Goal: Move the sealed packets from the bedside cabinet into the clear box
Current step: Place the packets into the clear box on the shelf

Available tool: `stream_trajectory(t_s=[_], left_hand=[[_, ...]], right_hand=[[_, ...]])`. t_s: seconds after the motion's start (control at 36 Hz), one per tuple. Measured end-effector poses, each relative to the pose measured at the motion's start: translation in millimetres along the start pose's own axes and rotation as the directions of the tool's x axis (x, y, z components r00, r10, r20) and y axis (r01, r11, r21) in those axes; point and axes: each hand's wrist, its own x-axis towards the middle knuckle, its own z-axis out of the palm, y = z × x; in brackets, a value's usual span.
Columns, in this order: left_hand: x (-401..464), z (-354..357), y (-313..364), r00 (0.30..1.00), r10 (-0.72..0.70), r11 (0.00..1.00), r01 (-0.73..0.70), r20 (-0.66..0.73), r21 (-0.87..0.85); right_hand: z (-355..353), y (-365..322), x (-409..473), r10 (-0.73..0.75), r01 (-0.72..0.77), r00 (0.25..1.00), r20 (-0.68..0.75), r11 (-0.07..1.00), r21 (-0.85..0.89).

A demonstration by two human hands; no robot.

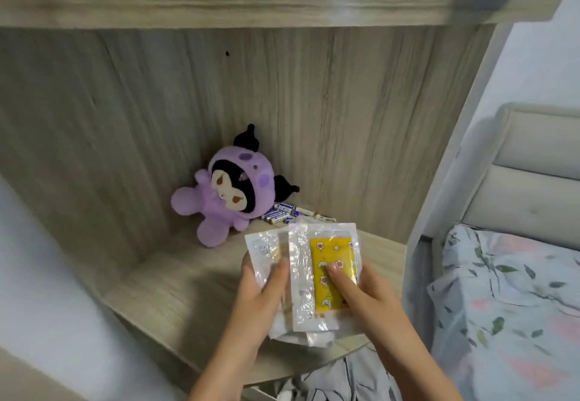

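Packets (pixel 301 278) fan out above the cabinet (pixel 175 300) shelf, left hand (pixel 260 300) and right hand (pixel 361 294) each pinching them, thumbs pressed on top.

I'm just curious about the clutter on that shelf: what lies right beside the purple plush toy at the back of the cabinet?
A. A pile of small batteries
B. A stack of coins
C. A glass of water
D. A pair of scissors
A: a cluster of small batteries lies on the shelf against the purple plush toy, behind the packets held in both hands.
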Motion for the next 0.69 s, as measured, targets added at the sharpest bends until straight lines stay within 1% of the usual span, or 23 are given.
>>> stream_trajectory(t_s=[0.06,0.11,0.17,0.19,0.28,0.31,0.36,0.42,0.47,0.53,0.58,0.61,0.64,0.69], left_hand=[[4,3,2,1.0,-0.021,0.999,0.021,0.0,-0.032],[6,8,5,0.999,-0.049,0.999,0.049,-0.007,-0.016],[8,10,6,0.998,-0.057,0.998,0.057,-0.029,0.018],[9,10,7,0.998,-0.05,0.999,0.051,-0.046,0.01],[16,5,6,0.999,0.009,0.999,-0.007,-0.032,0.049],[18,3,7,0.999,0.027,0.998,-0.025,-0.029,0.063],[22,0,8,0.998,0.053,0.997,-0.051,-0.034,0.06],[26,-2,8,0.995,0.099,0.994,-0.099,-0.005,0.047],[29,-6,9,0.989,0.146,0.989,-0.146,0.025,0.025],[31,-11,8,0.98,0.196,0.98,-0.194,0.039,-0.051],[30,-11,6,0.977,0.201,0.972,-0.189,0.075,-0.14],[28,-9,4,0.976,0.194,0.97,-0.175,0.1,-0.169],[26,-6,1,0.975,0.186,0.969,-0.161,0.122,-0.189],[24,-1,-9,0.976,0.164,0.973,-0.137,0.145,-0.184]], right_hand=[[3,3,7,-0.062,0.061,0.998,-0.019,0.997,-0.055],[7,7,14,-0.147,0.139,0.988,-0.044,0.977,-0.162],[10,10,21,-0.183,0.166,0.982,-0.048,0.954,-0.251],[11,11,24,-0.185,0.171,0.982,-0.032,0.951,-0.256],[12,9,26,-0.164,0.175,0.983,0.077,0.97,-0.17],[13,7,24,-0.18,0.196,0.978,0.109,0.968,-0.157],[15,8,22,-0.238,0.254,0.964,0.118,0.955,-0.152],[18,13,22,-0.305,0.317,0.948,0.086,0.927,-0.199],[18,20,24,-0.363,0.365,0.93,0.063,0.887,-0.282],[16,27,25,-0.414,0.415,0.907,0.084,0.837,-0.357],[18,33,27,-0.421,0.438,0.898,0.129,0.825,-0.358],[19,35,27,-0.405,0.433,0.901,0.154,0.835,-0.34],[20,36,28,-0.379,0.419,0.907,0.181,0.851,-0.316],[21,37,29,-0.313,0.369,0.926,0.214,0.87,-0.326]])
